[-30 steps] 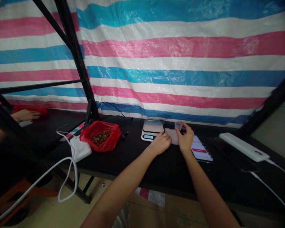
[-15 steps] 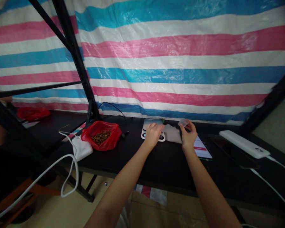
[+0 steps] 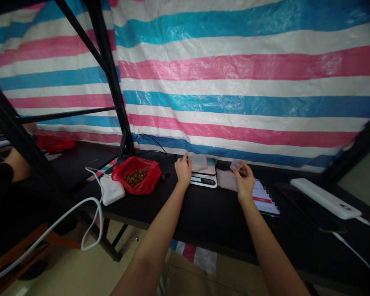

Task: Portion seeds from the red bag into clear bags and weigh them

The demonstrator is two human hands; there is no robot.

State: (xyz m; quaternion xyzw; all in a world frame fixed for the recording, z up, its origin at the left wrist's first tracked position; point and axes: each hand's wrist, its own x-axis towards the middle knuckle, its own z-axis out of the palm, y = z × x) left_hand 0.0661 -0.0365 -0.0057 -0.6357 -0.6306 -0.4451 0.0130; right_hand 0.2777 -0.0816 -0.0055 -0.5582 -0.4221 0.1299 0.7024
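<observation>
My left hand point(image 3: 183, 170) pinches the left edge of a small translucent plastic bag point(image 3: 198, 163), which lies over the plate of a white digital scale point(image 3: 210, 181). The scale's small display is lit. To the right, my right hand point(image 3: 246, 181) has its fingers closed on a small clear plastic piece point(image 3: 236, 165), whose exact kind I cannot make out. Beneath and beside that hand, more translucent bags point(image 3: 227, 180) lie flat on the black table. A red plastic bag point(image 3: 154, 176), its mouth open, holds many small brown pieces point(image 3: 136, 177) left of the scale.
A lit tablet or phone point(image 3: 262, 196) lies by my right wrist. Farther right are a white power bank point(image 3: 323, 198) and a dark phone point(image 3: 311, 209) with cables. A white box-shaped device point(image 3: 112, 190) sits at left. Black frame posts point(image 3: 109, 78) rise there; another person's arm point(image 3: 17, 163) shows beyond.
My left hand has moved left, drawing the translucent bag onto the scale and uncovering its display. My right hand keeps its clear piece in nearly the same place. The view has shifted slightly.
</observation>
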